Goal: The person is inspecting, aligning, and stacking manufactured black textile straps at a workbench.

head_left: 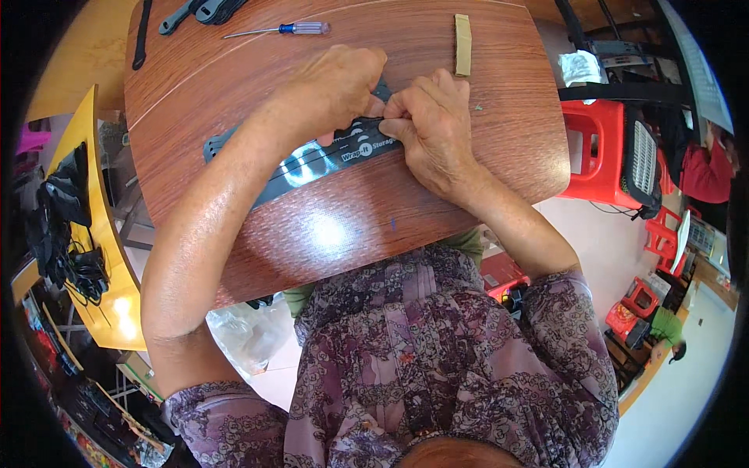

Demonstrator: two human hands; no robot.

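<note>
The right hand (434, 134) pinches the edge of a dark printed package (349, 153) on the table (511, 148). The left hand (335, 84) curls over it, grip hidden from me; a screwdriver (303, 28) lies just beyond.

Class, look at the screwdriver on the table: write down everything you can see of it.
The screwdriver has a slim, metallic-looking shaft and a clear, plastic-looking handle, blue at the shaft end. It lies on the wood-grain tabletop beyond the left hand, tip pointing left. Only the tabletop touches it. The tip's shape is too small to tell.
</note>
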